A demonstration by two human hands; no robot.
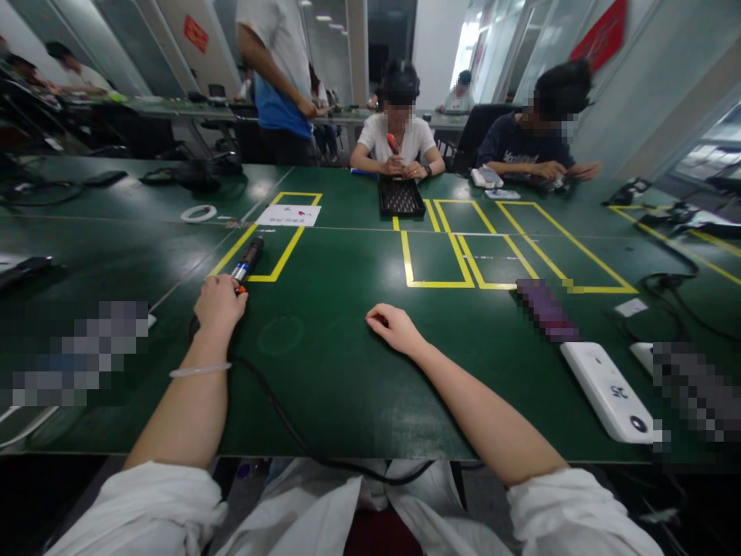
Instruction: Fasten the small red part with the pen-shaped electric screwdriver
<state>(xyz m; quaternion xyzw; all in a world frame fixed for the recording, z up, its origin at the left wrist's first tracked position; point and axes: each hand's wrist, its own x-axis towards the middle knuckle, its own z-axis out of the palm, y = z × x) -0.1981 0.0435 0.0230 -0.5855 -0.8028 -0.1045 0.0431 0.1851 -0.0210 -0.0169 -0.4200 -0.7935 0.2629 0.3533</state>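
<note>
Left fingers (pixel 236 304) cover part of the black-and-silver cylindrical tool (pixel 249 258); print on the white rectangular paper (pixel 294 219) is illegible.

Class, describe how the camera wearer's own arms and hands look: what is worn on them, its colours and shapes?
The left hand and right hand are both ungloved. A thin, pale, ring-shaped bracelet circles the left wrist; none shows on the right. The left sleeve and right sleeve are white, loose and creased, ending near the elbows, so both forearms are bare.
</note>
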